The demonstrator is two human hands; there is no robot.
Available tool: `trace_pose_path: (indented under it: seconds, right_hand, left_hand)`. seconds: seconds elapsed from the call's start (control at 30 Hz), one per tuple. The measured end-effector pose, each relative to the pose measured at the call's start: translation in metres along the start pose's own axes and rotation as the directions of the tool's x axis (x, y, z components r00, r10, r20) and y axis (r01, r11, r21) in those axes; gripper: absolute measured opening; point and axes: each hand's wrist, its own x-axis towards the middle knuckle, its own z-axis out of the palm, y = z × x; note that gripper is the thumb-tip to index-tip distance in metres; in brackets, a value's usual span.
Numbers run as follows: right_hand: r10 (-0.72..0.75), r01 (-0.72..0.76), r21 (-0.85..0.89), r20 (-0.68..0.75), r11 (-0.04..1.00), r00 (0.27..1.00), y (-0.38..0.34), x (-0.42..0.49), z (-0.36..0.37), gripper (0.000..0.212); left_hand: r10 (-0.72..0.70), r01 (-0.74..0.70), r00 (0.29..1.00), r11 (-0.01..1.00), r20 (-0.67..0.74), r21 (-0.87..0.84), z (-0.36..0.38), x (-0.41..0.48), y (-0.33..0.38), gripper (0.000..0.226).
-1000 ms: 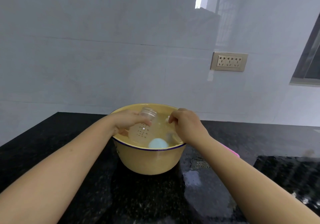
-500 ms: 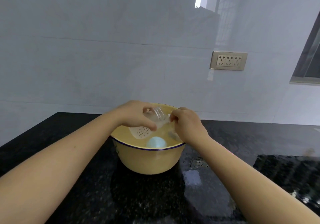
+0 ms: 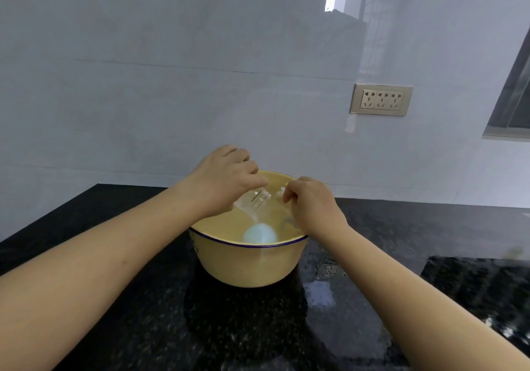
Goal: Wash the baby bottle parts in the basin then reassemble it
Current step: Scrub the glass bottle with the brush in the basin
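Note:
A yellow enamel basin [image 3: 249, 267] with a dark blue rim stands on the black counter. My left hand [image 3: 226, 181] grips the clear glass bottle body [image 3: 255, 203] over the basin, its threaded neck tilted down to the right. My right hand [image 3: 311, 204] hovers at the basin's right side and pinches a small whitish part [image 3: 281, 191], mostly hidden by my fingers. A pale blue rounded piece [image 3: 259, 234] lies inside the basin near the front wall.
The black speckled counter [image 3: 114, 213] shows a wet patch [image 3: 319, 293] right of the basin. A tiled wall rises behind, with a socket panel [image 3: 381, 100] at the right and a window frame [image 3: 513, 104] at the far right.
My left hand has lifted and turned the bottle from near upright to neck-down, moving up and right over the basin. My right hand stayed at the right rim.

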Motion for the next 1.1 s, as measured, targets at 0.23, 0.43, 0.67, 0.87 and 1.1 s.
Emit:
trace_pose_path:
  seconds: [0.23,0.43,0.67,0.87,1.1]
  right_hand:
    - [-0.018,0.018,-0.005,0.007,1.000,1.000,0.001,0.000,-0.001,0.032]
    - [-0.026,0.027,-0.024,0.028,0.999,0.999,0.000,0.000,-0.001,0.034]
    - [-0.036,0.038,-0.033,0.053,0.999,0.998,0.002,0.002,0.001,0.034]
    - [-0.047,0.047,0.001,0.092,0.999,0.995,0.002,0.008,-0.004,0.031]
    - [-0.043,0.038,0.021,0.325,0.999,0.945,0.016,0.026,-0.019,0.058]
  left_hand:
    - [0.133,-0.065,0.948,0.970,-0.288,0.234,0.029,-0.002,-0.005,0.038]
    - [-0.353,0.378,0.916,0.918,0.191,-0.117,0.023,-0.001,0.001,0.056]
    - [-0.472,0.751,0.632,0.569,0.615,-0.335,0.041,0.004,-0.002,0.046]
    - [-0.384,0.763,0.559,0.585,0.735,-0.275,0.057,0.009,-0.006,0.039]
    - [-0.292,0.745,0.548,0.596,0.783,-0.299,0.066,0.011,-0.009,0.040]
